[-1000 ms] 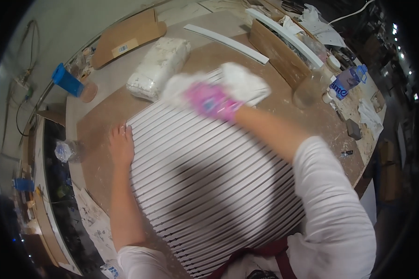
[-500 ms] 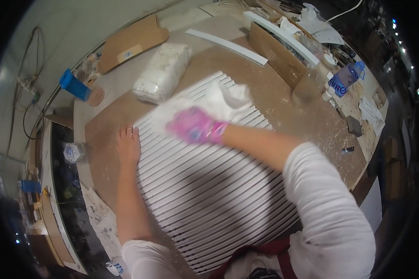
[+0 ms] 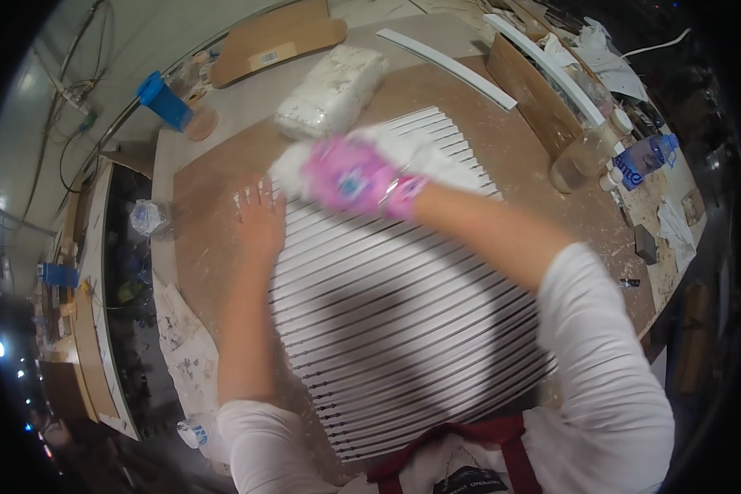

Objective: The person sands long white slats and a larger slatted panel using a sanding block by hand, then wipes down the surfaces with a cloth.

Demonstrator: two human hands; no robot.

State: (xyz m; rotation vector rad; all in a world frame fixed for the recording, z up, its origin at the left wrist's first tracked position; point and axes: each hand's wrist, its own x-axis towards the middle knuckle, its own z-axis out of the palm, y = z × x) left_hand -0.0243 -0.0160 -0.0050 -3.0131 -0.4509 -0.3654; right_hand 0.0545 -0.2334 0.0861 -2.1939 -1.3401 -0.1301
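Observation:
Many narrow white strips (image 3: pixel 370 284) lie side by side across the work table, with dark gaps between them. My right hand (image 3: pixel 350 177), in a pink patterned glove, presses a white cloth (image 3: pixel 420 156) onto the far strips near their left ends. The glove is blurred and its fingertips are hidden. At the left ends of the strips rests my bare left hand (image 3: pixel 261 221), fingers spread and pointing away from me, holding nothing.
Behind the cloth lies a plastic-wrapped white bundle (image 3: pixel 333 90). A blue cup (image 3: pixel 165 100) stands far left and a cardboard piece (image 3: pixel 284 37) at the back. On the right are a long white strip (image 3: pixel 543 70), a clear jar (image 3: pixel 580 165) and a blue-purple bottle (image 3: pixel 642 160).
My right hand has swept the cloth farther away across the strips. The whole view has shifted, with table things now lying more to the right. My left hand stays by the strip ends.

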